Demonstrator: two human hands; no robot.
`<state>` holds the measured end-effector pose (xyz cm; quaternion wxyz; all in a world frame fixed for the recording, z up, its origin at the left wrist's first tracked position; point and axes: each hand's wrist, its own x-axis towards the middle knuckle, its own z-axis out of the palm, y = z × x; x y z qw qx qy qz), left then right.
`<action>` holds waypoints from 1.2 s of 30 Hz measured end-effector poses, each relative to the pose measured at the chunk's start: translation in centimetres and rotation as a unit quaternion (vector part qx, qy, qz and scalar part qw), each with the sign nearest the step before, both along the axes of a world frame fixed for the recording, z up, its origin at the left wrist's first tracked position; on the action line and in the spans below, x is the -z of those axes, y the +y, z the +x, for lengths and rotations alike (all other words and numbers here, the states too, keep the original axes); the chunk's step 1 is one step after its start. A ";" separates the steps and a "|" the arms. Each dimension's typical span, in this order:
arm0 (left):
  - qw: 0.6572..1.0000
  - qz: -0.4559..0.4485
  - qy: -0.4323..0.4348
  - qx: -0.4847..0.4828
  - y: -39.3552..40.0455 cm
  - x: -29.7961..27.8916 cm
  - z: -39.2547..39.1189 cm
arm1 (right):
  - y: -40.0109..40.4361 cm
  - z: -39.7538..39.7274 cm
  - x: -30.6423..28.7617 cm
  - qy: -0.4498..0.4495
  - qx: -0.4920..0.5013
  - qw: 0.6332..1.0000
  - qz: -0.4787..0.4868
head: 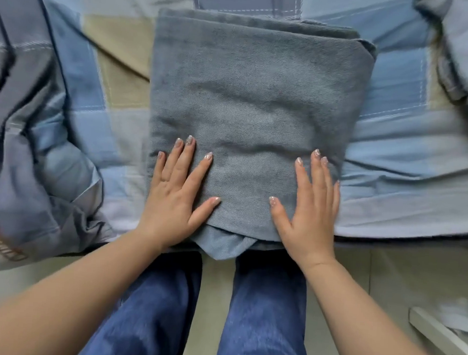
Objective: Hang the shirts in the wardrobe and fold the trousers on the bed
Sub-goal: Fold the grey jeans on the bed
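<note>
Both hands lie flat, palms down, on the near end of a folded pair of grey-blue trousers (257,109). The left hand (176,198) rests on the left side of the bundle with its fingers straight and slightly spread, thumb angled out toward the middle; a thin ring shows on one finger. The right hand (311,210) rests on the right side in the same way, fingers straight and close together, thumb pointing inward. Neither hand curls round the cloth; both simply press on its top layer, well apart from each other with bare denim between them.

The trousers form a thick, roughly square stack of several layers, lying at the near edge of the bed (392,188). A lighter flap of the same cloth pokes out from under the stack at the near edge, between the two wrists. The far corners show the stacked folds, the right one slightly rounded.

The bed is covered by a sheet in blue, grey and beige squares with white stitched lines. A rumpled quilt (28,135) in similar colours is bunched at the left of the trousers, and another heap of pale blue bedding (465,55) sits at the far right. Below, the person's legs in dark blue jeans (264,318) stand on a pale tiled floor (386,274).
</note>
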<state>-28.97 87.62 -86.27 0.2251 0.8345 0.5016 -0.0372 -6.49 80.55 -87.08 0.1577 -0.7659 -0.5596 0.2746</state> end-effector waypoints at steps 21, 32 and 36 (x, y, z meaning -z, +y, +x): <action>0.800 -0.400 -0.233 -0.380 10.5 -5.4 -1.8 | 4.0 3.5 -4.9 0.538 0.405 0.697 -0.246; 0.806 -0.475 -0.282 -0.215 7.8 -24.3 1.9 | -8.1 1.9 -25.3 0.563 0.496 0.657 -0.067; 0.800 -0.507 -0.283 -0.155 4.5 -31.6 4.8 | -14.0 1.9 -33.6 0.532 0.543 0.650 -0.001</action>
